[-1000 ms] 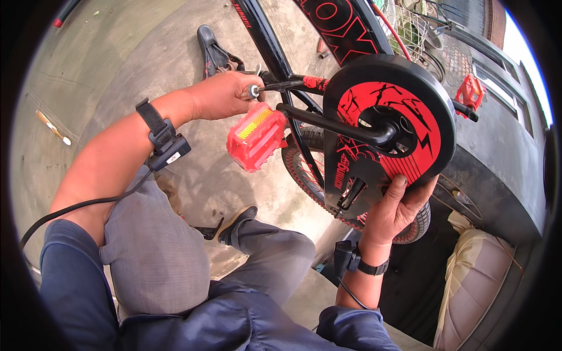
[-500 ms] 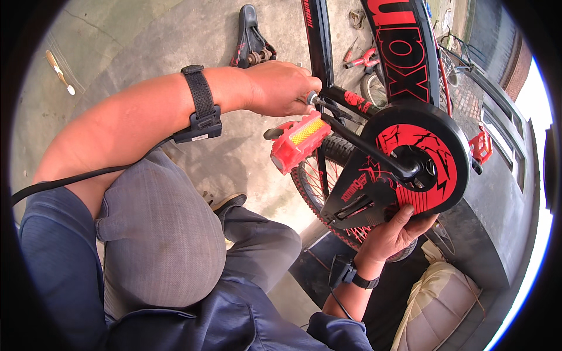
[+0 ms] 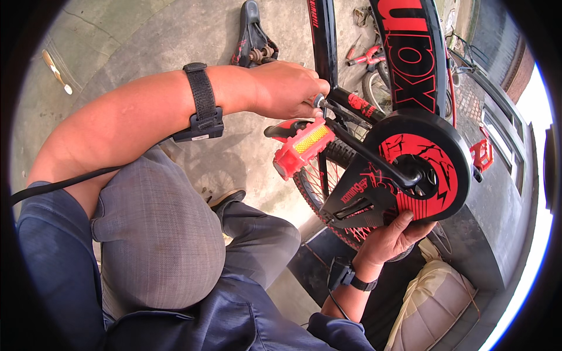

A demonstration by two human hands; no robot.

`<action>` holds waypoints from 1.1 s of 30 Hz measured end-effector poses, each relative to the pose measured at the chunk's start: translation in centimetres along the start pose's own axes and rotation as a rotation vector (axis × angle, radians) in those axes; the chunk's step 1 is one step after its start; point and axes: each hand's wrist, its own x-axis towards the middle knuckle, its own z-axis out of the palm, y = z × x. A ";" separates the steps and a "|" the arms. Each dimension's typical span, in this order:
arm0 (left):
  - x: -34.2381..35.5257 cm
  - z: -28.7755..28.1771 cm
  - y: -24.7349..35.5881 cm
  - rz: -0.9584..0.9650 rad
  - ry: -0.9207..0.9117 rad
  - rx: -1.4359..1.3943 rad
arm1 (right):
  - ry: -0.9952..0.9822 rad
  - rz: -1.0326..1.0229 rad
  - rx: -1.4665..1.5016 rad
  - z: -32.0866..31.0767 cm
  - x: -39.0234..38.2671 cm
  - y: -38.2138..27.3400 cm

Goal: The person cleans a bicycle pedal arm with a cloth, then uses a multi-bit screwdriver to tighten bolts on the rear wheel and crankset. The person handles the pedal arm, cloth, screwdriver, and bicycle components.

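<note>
My left hand [image 3: 288,90] is closed around a screwdriver [image 3: 319,101]. Its handle is mostly hidden in the fist, and a thin metal shaft runs toward the back of the chain guard, where I cannot see its tip. With the thumb in front and the fingers behind, my right hand [image 3: 391,238] grips the lower edge of the black and red chain guard [image 3: 448,158]. A black crank arm [image 3: 372,153] crosses the guard to a red pedal [image 3: 304,149] with a yellow reflector, just below my left hand. The guard sits on a black bicycle frame [image 3: 410,64].
A bicycle saddle [image 3: 250,38] lies on the concrete floor beyond my left hand. The spoked wheel [image 3: 313,187] is under the guard. Right of it are another red pedal [image 3: 482,153], a grey bench-like block [image 3: 492,234] and a pale cushion [image 3: 433,307]. Red bicycle parts [image 3: 370,57] lie farther back.
The bicycle, guard and pedal sit slightly farther right and lower in view. My left hand has shifted slightly right with the screwdriver; the right hand keeps its grip on the guard's edge.
</note>
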 end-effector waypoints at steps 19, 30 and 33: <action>1.0 -0.8 -0.5 0.005 0.069 -0.005 | 0.011 0.004 -0.034 -0.4 0.6 1.2; 1.5 -0.3 -0.8 0.033 0.028 0.001 | -0.008 0.021 -0.022 -0.4 1.0 1.5; 1.4 0.4 -0.8 0.042 -0.013 -0.001 | -0.001 0.026 -0.020 -0.3 1.1 1.7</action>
